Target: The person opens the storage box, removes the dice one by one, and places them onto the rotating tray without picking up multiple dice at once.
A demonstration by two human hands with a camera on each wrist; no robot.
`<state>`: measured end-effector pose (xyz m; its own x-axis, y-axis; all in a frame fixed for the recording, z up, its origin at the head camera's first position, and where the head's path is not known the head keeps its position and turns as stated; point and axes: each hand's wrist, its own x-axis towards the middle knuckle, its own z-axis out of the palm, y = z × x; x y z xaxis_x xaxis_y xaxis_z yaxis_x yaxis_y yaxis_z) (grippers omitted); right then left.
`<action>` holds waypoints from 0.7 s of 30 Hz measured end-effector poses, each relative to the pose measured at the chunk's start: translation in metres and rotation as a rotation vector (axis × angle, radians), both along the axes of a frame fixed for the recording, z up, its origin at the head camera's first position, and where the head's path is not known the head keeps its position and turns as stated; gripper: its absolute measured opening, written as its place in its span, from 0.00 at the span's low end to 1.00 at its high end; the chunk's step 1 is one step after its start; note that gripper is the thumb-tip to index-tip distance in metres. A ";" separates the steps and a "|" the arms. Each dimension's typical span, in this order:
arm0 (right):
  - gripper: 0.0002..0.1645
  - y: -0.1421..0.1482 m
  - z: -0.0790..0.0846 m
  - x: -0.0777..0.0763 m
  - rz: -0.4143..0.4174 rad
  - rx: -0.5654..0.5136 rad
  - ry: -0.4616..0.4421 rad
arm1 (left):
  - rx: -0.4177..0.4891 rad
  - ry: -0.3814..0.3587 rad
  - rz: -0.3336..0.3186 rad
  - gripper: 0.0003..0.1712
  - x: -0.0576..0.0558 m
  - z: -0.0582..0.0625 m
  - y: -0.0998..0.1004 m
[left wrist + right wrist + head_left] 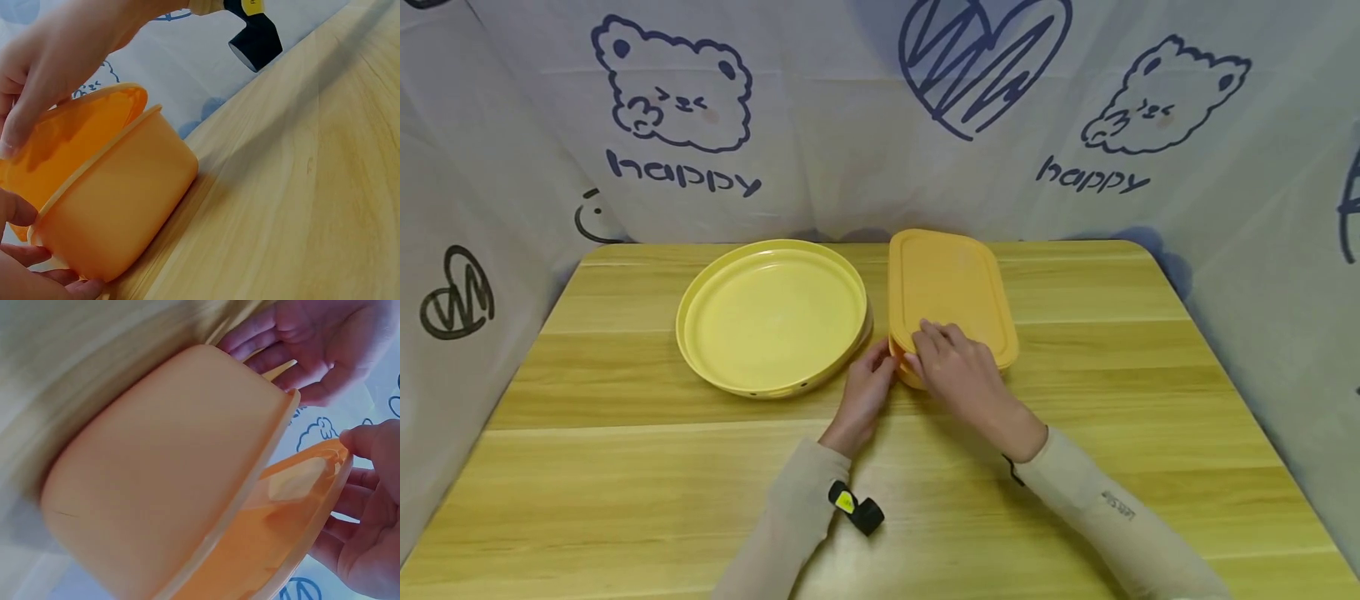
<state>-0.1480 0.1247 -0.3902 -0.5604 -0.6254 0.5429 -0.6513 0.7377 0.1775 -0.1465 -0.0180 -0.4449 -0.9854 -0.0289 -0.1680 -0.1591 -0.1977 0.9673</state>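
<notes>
An orange lid (951,287) lies over a rectangular orange food container (119,194), lifted at the near end so that a gap shows between lid and rim. My right hand (958,371) pinches the lid's near edge, thumb on the rim and fingers over the top, plain in the right wrist view. Low beside the container's near left corner, my left hand (867,392) rests its extended fingers against the outer wall. Its thumb tip (22,211) is right at the container's rim. The container's far end is hidden under the lid in the head view.
A large round yellow tray (775,321) with a raised rim stands to the left of the container, near my left hand. The wooden table (662,500) ends at a white cloth (835,125) with drawings. A black wrist camera (857,508) juts from the left sleeve.
</notes>
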 end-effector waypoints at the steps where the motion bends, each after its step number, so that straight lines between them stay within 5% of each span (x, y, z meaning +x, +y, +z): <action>1: 0.17 -0.001 0.001 0.000 0.001 0.000 0.010 | -0.008 0.005 0.002 0.25 0.000 0.000 0.000; 9: 0.16 -0.002 0.012 0.000 -0.016 -0.074 0.088 | -0.006 0.009 0.000 0.24 -0.001 -0.002 0.000; 21: 0.09 0.014 0.042 0.003 -0.101 -0.208 -0.001 | 0.013 0.001 -0.011 0.26 0.000 -0.002 -0.001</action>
